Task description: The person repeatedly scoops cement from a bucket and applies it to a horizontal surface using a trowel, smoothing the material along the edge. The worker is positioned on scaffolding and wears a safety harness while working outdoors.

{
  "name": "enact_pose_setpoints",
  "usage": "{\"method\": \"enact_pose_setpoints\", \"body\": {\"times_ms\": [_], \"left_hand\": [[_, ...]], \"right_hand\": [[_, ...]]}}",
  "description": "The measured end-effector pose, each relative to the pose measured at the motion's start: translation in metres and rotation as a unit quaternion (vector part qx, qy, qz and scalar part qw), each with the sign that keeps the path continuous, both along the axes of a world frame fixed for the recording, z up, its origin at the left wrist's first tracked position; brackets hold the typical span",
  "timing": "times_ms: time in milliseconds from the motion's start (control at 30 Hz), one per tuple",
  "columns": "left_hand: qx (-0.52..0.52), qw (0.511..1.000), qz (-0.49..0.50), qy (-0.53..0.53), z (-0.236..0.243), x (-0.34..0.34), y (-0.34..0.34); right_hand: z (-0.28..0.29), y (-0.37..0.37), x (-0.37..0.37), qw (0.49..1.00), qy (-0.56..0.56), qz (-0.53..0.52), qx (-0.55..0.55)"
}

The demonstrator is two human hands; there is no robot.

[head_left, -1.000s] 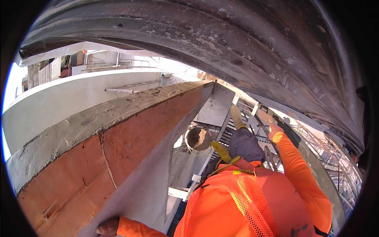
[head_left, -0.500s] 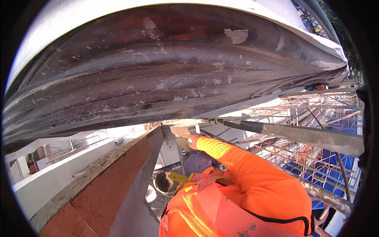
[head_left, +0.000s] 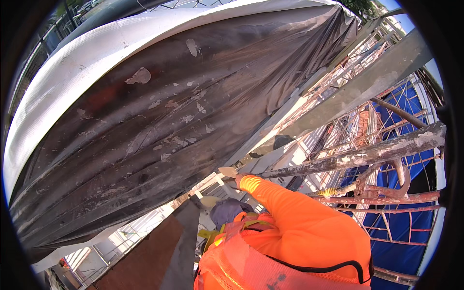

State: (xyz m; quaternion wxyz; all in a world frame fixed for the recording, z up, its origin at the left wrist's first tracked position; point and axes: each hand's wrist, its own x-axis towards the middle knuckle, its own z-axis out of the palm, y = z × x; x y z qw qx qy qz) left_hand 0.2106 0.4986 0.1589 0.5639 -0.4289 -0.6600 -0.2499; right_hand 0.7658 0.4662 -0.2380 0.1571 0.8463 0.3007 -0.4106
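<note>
My right arm, in a bright orange sleeve, stretches forward from the lower right. At its end my right hand (head_left: 239, 179) is closed around what looks like a trowel (head_left: 227, 171); its flat, pale tan blade shows, while the handle is hidden in the hand. The blade is beside the lower edge of a large dark, splattered plastic sheet (head_left: 159, 130). Whether it touches anything there, I cannot tell. My left hand is out of view. Below the arm are my orange mesh vest (head_left: 232, 261) and a dark blue clothed leg (head_left: 229, 212).
A painted metal pipe (head_left: 357, 158) and a long grey beam (head_left: 357, 92) run off to the right. Beyond them are scaffold bars and blue sheeting (head_left: 396, 261). At lower left stands a reddish-brown panel (head_left: 140, 256) with a grey edge.
The view has swung right and tilted, showing more scaffold and less of the brown panel. My right hand still holds the trowel, its blade now near the sheet's lower edge.
</note>
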Motion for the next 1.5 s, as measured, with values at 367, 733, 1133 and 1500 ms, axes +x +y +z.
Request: {"method": "enact_pose_setpoints", "body": {"times_ms": [367, 733, 1133, 1500], "left_hand": [[-0.001, 0.968, 0.240, 0.079, 0.089, -0.057, -0.115], [0.020, 0.959, 0.256, 0.122, 0.102, -0.043, -0.101], [0.004, 0.950, 0.284, 0.131, 0.103, -0.036, -0.096], [0.006, 0.942, 0.310, 0.128, 0.095, -0.041, -0.092]], "right_hand": [[0.005, -0.076, -0.021, 0.982, 0.050, 0.182, -0.005], [0.014, 0.039, -0.038, 0.969, 0.089, 0.227, 0.044], [0.047, 0.097, -0.041, 0.951, 0.073, 0.300, 0.022], [0.032, 0.130, -0.030, 0.953, 0.062, 0.297, -0.004]]}}
